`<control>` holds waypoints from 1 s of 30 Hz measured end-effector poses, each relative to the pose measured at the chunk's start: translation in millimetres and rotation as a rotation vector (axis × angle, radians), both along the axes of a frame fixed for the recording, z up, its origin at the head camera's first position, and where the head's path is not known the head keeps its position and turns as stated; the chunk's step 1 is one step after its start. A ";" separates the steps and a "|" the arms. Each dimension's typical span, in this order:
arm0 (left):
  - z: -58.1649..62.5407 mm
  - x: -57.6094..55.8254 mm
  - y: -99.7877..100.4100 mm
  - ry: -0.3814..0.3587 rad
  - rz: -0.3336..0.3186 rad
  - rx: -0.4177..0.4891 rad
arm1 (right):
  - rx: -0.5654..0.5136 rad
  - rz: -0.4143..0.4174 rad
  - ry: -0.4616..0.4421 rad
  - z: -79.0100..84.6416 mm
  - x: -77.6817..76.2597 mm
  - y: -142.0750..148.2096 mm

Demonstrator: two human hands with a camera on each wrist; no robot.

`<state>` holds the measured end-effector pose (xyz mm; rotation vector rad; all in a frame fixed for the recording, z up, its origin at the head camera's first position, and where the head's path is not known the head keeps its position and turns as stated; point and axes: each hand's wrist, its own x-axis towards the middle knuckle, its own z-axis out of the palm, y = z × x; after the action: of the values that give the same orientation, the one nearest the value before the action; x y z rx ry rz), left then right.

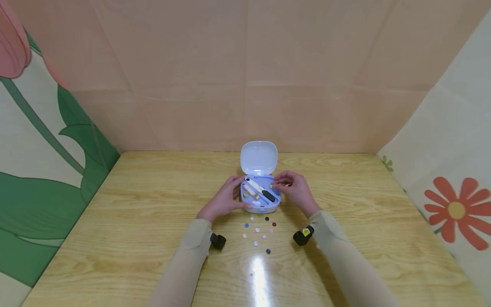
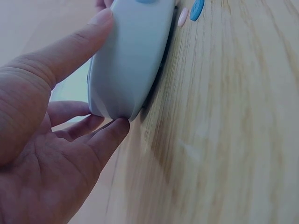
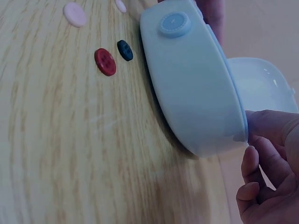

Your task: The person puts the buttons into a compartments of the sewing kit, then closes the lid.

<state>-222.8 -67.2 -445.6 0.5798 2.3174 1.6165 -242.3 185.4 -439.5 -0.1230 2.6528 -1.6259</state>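
A light-blue sewing box [image 1: 262,209] with its pale lid [image 1: 258,157] raised stands on the table. Its tray holds a white tool with a black end [image 1: 264,192], a pale pinkish strip-like item [image 1: 251,191] and small white pieces [image 1: 256,203]. My left hand [image 1: 226,198] grips the box's left side, thumb at the front and fingers round the corner; the box wall [image 2: 135,56] fills the left wrist view. At the right compartment, my right hand [image 1: 293,187] pinches a small yellow button-like piece [image 1: 272,186]. In the right wrist view, the box wall hides those fingertips.
Several loose buttons lie before the box, among them a red button [image 3: 105,62], a dark button [image 3: 125,50], a pink button [image 3: 74,14] and a blue button [image 2: 196,9]. A peach backdrop [image 1: 245,85] hangs behind the wooden table [image 1: 153,192].
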 end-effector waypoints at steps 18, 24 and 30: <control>-5.6 -4.0 0.6 0.006 -0.004 0.006 | 0.007 -0.027 -0.002 0.1 0.4 -7.0; -5.4 -5.1 0.8 -0.019 -0.006 0.004 | 0.015 0.000 0.025 -1.7 -0.7 -5.7; -6.0 -6.5 0.4 -0.029 -0.012 0.000 | 0.016 0.038 0.029 -1.6 0.5 -2.3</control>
<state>-229.3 -66.8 -451.6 0.5656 2.2893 1.6093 -241.8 183.1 -441.1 -0.1977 2.6664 -1.6043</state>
